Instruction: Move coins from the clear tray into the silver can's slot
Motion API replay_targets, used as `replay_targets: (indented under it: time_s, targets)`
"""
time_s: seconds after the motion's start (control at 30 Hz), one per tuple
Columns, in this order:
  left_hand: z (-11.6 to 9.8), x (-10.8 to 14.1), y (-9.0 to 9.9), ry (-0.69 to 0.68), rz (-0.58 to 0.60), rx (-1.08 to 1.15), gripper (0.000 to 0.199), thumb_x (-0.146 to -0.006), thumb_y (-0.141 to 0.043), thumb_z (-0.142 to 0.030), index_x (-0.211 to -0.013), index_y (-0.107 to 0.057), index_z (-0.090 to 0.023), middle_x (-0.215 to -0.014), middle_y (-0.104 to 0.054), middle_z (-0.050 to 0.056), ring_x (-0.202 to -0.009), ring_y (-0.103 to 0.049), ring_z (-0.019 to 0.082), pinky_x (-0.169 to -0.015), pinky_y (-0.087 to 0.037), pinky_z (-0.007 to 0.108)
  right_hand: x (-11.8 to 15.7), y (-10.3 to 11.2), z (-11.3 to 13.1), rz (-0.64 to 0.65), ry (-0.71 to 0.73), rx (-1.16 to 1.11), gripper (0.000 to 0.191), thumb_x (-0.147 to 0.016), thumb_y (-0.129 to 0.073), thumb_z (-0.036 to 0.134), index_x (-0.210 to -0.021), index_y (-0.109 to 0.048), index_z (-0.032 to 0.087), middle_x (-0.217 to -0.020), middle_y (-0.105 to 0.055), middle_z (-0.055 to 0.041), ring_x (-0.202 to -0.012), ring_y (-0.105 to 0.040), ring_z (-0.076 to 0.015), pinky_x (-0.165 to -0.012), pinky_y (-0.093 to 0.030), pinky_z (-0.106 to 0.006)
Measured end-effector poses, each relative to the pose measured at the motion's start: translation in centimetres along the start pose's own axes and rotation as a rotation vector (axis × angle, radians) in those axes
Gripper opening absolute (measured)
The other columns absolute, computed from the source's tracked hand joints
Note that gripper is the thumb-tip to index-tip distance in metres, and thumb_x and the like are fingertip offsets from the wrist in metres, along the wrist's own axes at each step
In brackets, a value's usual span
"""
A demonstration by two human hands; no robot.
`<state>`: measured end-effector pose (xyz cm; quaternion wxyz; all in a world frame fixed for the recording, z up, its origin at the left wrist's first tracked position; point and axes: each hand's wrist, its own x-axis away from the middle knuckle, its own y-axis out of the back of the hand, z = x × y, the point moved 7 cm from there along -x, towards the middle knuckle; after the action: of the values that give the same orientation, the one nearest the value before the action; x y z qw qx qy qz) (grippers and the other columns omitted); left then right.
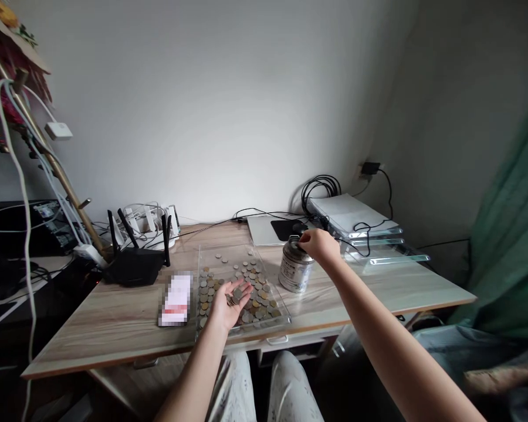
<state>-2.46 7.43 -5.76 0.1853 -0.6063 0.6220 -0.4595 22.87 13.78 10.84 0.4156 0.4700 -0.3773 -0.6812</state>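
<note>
My left hand (231, 302) is palm up over a clear acrylic tray (211, 255), with several coins (234, 296) resting in its cupped palm. Silver and brass-coloured coins (257, 293) lie spread across the tray beneath it. To the right stands an upright metal can (295, 272) with printed sides and a handle on top. At the can's lid my right hand (320, 245) has its fingers pinched together, pointing down. Whatever those fingertips hold is too small and hidden to make out.
A pixelated phone-like rectangle (176, 299) lies left of the tray, with a black router (136, 264) behind it. A silver laptop (261, 230) sits at the back. Stacked clear trays with papers (349, 211) and black cables (321, 186) stand at the right rear.
</note>
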Motion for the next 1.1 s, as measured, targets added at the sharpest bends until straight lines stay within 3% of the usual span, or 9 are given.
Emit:
replay_targets:
  time_s: [0.1,0.2,0.23,0.33,0.5,0.67,0.87,0.97,1.1]
  targets:
    - [-0.1,0.0,-0.1,-0.001,0.016,0.012,0.027,-0.077,-0.042,-0.026,-0.090,-0.055,-0.006,-0.093,-0.060,0.020,-0.092,-0.057,0.027,-0.066,-0.050,0.035,1.5,0.5,1.6,-0.083,0.056,-0.009,0.020,-0.066,-0.053,0.035,-0.076,-0.065,0.023,-0.077,-0.062,-0.0049,-0.074,-0.053,-0.0175,-0.057,-0.036,-0.025]
    - [-0.1,0.2,-0.5,0.007,0.056,0.039,0.032,-0.076,-0.043,-0.031,-0.092,-0.054,-0.005,-0.094,-0.059,0.020,-0.093,-0.056,0.027,-0.068,-0.049,0.034,4.8,0.7,5.5,-0.220,0.242,-0.100,0.026,-0.077,-0.042,0.033,-0.090,-0.063,0.023,-0.087,-0.060,-0.0056,-0.084,-0.051,-0.0171,-0.064,-0.037,-0.024]
    - [-0.1,0.3,-0.6,0.017,0.062,0.046,0.032,-0.076,-0.044,-0.032,-0.091,-0.054,-0.006,-0.093,-0.059,0.020,-0.092,-0.057,0.026,-0.068,-0.048,0.034,6.2,-0.1,7.2,-0.186,0.334,-0.139,0.027,-0.078,-0.040,0.031,-0.092,-0.062,0.023,-0.089,-0.060,-0.0049,-0.084,-0.051,-0.0156,-0.066,-0.037,-0.023]
    - [0.1,0.4,-0.9,0.053,0.076,0.053,0.030,-0.076,-0.043,-0.034,-0.085,-0.055,-0.008,-0.081,-0.061,0.015,-0.079,-0.060,0.023,-0.063,-0.048,0.033,10.1,-4.8,11.9,0.139,0.588,-0.201,0.024,-0.077,-0.044,0.029,-0.093,-0.061,0.026,-0.088,-0.059,-0.0025,-0.076,-0.053,-0.0122,-0.062,-0.037,-0.020]
    - [0.1,0.3,-1.3,0.042,0.102,0.071,0.026,-0.078,-0.039,-0.031,-0.076,-0.055,-0.011,-0.062,-0.057,0.007,-0.052,-0.054,0.012,-0.050,-0.045,0.025,12.4,-9.9,14.1,0.338,0.635,-0.285,0.019,-0.072,-0.050,0.031,-0.084,-0.063,0.025,-0.080,-0.058,-0.0005,-0.070,-0.053,-0.0104,-0.058,-0.035,-0.019]
    - [0.1,0.1,-0.8,0.047,0.093,0.096,0.029,-0.078,-0.036,-0.026,-0.087,-0.056,-0.007,-0.068,-0.059,0.011,-0.057,-0.057,0.015,-0.055,-0.046,0.028,11.3,-8.8,13.2,0.224,0.558,-0.358,0.013,-0.068,-0.055,0.032,-0.070,-0.060,0.021,-0.070,-0.060,0.0012,-0.064,-0.051,-0.0099,-0.054,-0.033,-0.019]
    - [-0.2,0.1,-0.2,0.020,0.107,0.108,0.032,-0.076,-0.041,-0.026,-0.094,-0.055,-0.004,-0.097,-0.058,0.021,-0.093,-0.056,0.026,-0.073,-0.046,0.036,4.7,-0.9,6.4,-0.090,0.257,-0.332,0.020,-0.070,-0.050,0.038,-0.078,-0.062,0.023,-0.073,-0.062,0.0014,-0.062,-0.052,-0.0099,-0.052,-0.033,-0.020]
    - [-0.3,-0.1,0.3,-0.005,0.072,0.116,0.030,-0.076,-0.041,-0.027,-0.093,-0.054,-0.006,-0.100,-0.057,0.020,-0.095,-0.055,0.027,-0.074,-0.046,0.036,1.4,0.7,2.5,-0.082,0.082,-0.149,0.016,-0.063,-0.056,0.036,-0.070,-0.063,0.024,-0.071,-0.062,0.0005,-0.063,-0.052,-0.0127,-0.050,-0.032,-0.021]
    - [-0.5,-0.1,0.4,-0.018,0.051,0.126,0.032,-0.077,-0.041,-0.030,-0.095,-0.054,-0.006,-0.103,-0.056,0.021,-0.098,-0.054,0.027,-0.075,-0.046,0.035,0.0,0.2,0.6,-0.015,0.024,-0.010,0.014,-0.062,-0.055,0.033,-0.068,-0.064,0.024,-0.073,-0.062,-0.0004,-0.065,-0.052,-0.0145,-0.050,-0.032,-0.022]
